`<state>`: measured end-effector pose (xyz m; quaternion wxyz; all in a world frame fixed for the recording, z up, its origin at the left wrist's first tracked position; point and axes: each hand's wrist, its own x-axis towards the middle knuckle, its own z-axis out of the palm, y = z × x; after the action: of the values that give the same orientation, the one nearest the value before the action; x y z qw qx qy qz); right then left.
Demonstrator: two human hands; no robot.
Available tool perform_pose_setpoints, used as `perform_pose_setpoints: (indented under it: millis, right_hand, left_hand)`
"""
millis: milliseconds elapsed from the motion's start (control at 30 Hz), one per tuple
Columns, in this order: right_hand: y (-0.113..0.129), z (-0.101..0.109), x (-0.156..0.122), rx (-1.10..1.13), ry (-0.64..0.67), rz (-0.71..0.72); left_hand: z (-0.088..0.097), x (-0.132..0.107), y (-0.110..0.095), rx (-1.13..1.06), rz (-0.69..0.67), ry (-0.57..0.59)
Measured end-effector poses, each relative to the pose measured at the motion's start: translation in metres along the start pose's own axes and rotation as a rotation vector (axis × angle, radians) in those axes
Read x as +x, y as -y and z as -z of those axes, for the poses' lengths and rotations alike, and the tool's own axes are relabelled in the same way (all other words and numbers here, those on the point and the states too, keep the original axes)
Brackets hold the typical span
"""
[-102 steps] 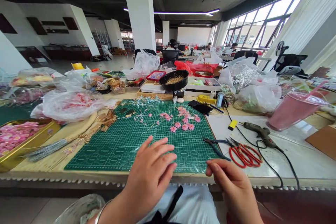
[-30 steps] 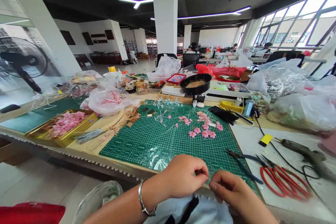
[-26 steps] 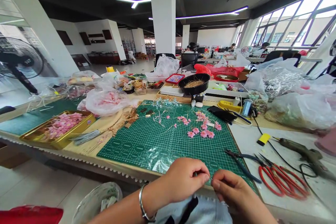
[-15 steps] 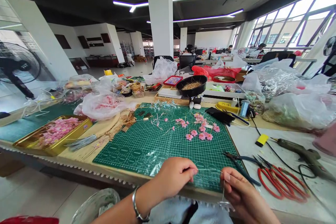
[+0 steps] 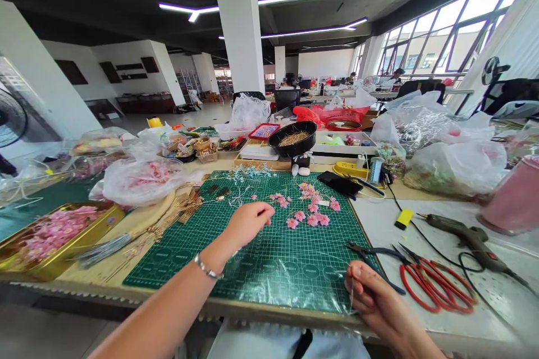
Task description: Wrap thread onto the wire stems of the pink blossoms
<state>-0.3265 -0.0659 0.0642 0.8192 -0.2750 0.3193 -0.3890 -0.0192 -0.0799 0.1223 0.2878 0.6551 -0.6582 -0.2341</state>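
My left hand [image 5: 247,221] reaches out over the green cutting mat [image 5: 189,247], fingers curled together in a pinch just short of the small pink flowers [image 5: 309,214]; what it pinches, if anything, is too small to see. My right hand [image 5: 373,297] stays at the mat's near right corner, its fingers closed on a thin thread or wire [image 5: 352,291] that hangs down from them. Black pliers [image 5: 370,251] and red scissors [image 5: 433,283] lie just right of that hand.
A glue gun [image 5: 461,237] with its cord lies at right, with a pink cup [image 5: 516,196] beyond. A gold tin of pink flowers [image 5: 46,238], a wire bundle [image 5: 101,248] and plastic bags [image 5: 141,179] lie at left. A black bowl [image 5: 292,137] stands behind the mat. People sit at distant tables.
The hands, pinched together at the table's near edge, have come apart. My left hand has moved forward over the mat toward the flowers; my right hand stays near the edge with the thread.
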Motion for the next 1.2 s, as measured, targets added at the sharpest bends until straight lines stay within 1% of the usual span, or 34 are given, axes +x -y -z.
perform_pose_setpoints:
  millis: [67,133,233,300,400,500,567,667,800,900,1000,1100,1200]
  right_hand:
    - [-0.002,0.003,0.002,-0.034,0.021,-0.017]
    - [-0.005,0.007,0.003,-0.051,0.029,-0.031]
    - [-0.007,0.013,0.003,-0.036,0.057,-0.033]
    - [-0.008,0.017,0.002,-0.039,0.084,-0.032]
    - [-0.010,0.021,0.001,-0.053,0.099,-0.026]
    - [-0.010,0.022,0.000,-0.045,0.102,-0.029]
    - [-0.009,0.021,0.000,-0.036,0.121,-0.046]
    - [-0.006,0.017,0.000,-0.018,0.151,-0.070]
    - [-0.007,0.016,0.000,0.014,0.156,-0.074]
    - [-0.009,0.019,0.000,0.037,0.177,-0.058]
    - [-0.009,0.019,0.001,0.034,0.169,-0.055]
    - [-0.007,0.017,0.001,0.025,0.150,-0.061]
    - [-0.006,0.015,0.000,0.017,0.139,-0.061]
  left_hand:
    - [-0.002,0.032,-0.007,0.075,-0.036,-0.017]
    - [-0.010,0.070,-0.017,0.169,-0.090,-0.022]
    - [-0.031,0.125,-0.033,0.311,-0.172,0.040]
    - [-0.048,0.156,-0.040,0.403,-0.227,0.102]
    - [-0.070,0.186,-0.040,0.509,-0.305,0.199]
    - [-0.084,0.201,-0.032,0.577,-0.358,0.259]
    - [-0.087,0.206,-0.025,0.607,-0.382,0.262]
    - [-0.081,0.207,-0.020,0.631,-0.425,0.212]
    - [-0.059,0.197,-0.026,0.639,-0.492,0.058]
    - [-0.038,0.185,-0.035,0.628,-0.538,-0.073]
    - [-0.021,0.171,-0.044,0.582,-0.558,-0.172]
    - [-0.009,0.153,-0.049,0.482,-0.509,-0.270]
    - [0.000,0.126,-0.047,0.332,-0.394,-0.359]
